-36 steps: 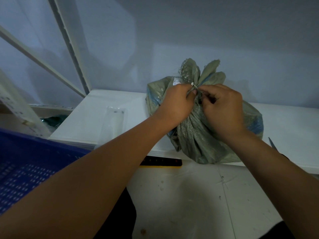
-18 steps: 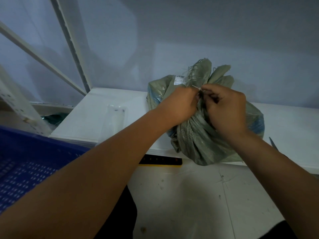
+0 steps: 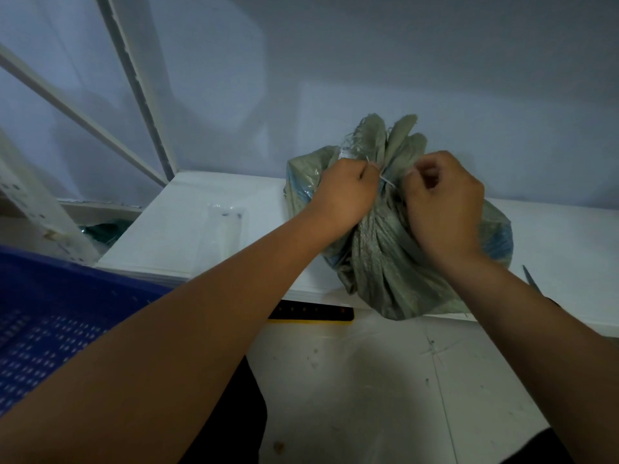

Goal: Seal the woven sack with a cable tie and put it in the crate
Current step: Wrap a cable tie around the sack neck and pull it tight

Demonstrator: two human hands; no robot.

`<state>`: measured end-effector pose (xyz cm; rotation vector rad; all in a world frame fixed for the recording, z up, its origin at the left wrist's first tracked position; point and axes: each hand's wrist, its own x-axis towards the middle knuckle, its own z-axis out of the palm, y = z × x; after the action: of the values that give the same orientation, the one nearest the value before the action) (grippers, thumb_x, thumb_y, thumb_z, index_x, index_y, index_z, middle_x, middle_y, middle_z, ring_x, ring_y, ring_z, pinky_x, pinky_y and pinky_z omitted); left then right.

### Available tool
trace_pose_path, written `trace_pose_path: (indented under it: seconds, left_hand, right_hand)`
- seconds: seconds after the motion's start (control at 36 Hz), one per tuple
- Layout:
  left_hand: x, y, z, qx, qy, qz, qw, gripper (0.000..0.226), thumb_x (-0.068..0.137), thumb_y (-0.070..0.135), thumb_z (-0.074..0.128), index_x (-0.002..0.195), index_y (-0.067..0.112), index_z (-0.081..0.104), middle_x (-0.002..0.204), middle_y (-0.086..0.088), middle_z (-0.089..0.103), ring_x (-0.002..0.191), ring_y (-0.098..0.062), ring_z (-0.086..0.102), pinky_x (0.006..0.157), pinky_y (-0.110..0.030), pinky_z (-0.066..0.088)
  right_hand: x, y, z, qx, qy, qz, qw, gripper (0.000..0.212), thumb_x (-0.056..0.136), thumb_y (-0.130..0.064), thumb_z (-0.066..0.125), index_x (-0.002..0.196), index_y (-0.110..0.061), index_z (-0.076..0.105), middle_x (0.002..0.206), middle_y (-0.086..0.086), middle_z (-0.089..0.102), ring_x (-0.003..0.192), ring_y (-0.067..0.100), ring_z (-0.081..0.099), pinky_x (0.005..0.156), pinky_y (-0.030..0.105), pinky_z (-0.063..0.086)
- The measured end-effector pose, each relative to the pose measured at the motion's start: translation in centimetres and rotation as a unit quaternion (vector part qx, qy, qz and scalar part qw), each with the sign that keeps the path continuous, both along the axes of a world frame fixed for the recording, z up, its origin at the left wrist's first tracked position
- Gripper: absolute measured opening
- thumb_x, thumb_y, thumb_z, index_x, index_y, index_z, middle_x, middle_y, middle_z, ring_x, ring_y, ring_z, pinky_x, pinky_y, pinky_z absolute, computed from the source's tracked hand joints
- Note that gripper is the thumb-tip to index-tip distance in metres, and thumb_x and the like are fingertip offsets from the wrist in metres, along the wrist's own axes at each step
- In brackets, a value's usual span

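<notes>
Against pale wall, on white desk: sack, neck bunched upright. Left hand clenched on neck, right hand pinching cable tie, probably to cinch. Blue crate waiting near left.

2 bare forearms, no sleeves, no rings or watch visible; left hand, right hand; dark clothing at bottom edge.
</notes>
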<state>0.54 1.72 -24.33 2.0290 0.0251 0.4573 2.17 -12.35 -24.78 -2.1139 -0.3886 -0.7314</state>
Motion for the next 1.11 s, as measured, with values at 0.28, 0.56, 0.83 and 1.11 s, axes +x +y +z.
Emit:
trace_pose_path:
  seconds: [0.28,0.56,0.83,1.11]
  left_hand:
    - [0.1,0.1,0.0,-0.019,-0.042,0.0,0.999,0.051,0.105,0.018,0.042,0.054,0.018,0.037,0.053,0.004,0.041,0.047,-0.005,0.036,0.049,-0.023,0.031]
    - [-0.5,0.1,0.1,0.16,0.017,-0.119,0.98,0.045,0.104,0.014,0.04,0.06,0.01,0.045,0.058,-0.003,0.046,0.051,-0.011,0.04,0.051,-0.025,0.032]
    - [-0.2,-0.3,0.0,0.232,0.0,-0.13,0.964,0.038,0.104,0.012,0.041,0.074,-0.003,0.058,0.062,-0.009,0.051,0.054,-0.014,0.044,0.056,-0.031,0.032]
    - [0.2,0.1,-0.3,0.386,0.013,-0.155,0.909,0.036,0.101,0.005,0.041,0.066,0.01,0.048,0.058,0.004,0.035,0.051,-0.003,0.03,0.054,-0.026,0.028]
  right_hand:
    - [1.5,-0.8,-0.1,0.072,0.367,0.03,0.927,0.063,0.091,-0.061,0.054,0.096,-0.001,0.071,0.093,0.022,0.071,0.077,0.026,0.067,0.068,0.03,0.045]
    - [0.4,-0.3,0.9,0.258,0.517,0.217,0.786,0.039,0.092,-0.05,0.064,0.113,-0.02,0.074,0.109,0.008,0.077,0.096,0.024,0.075,0.081,0.037,0.057]
    - [1.8,0.0,0.1,0.38,0.442,0.105,0.806,0.072,0.059,-0.029,0.083,0.124,-0.004,0.065,0.102,0.018,0.076,0.082,0.032,0.077,0.065,0.046,0.061]
    - [1.9,-0.6,0.0,0.391,0.367,0.08,0.84,0.067,0.059,-0.015,0.084,0.12,0.0,0.06,0.108,0.021,0.072,0.089,0.035,0.075,0.074,0.056,0.061]
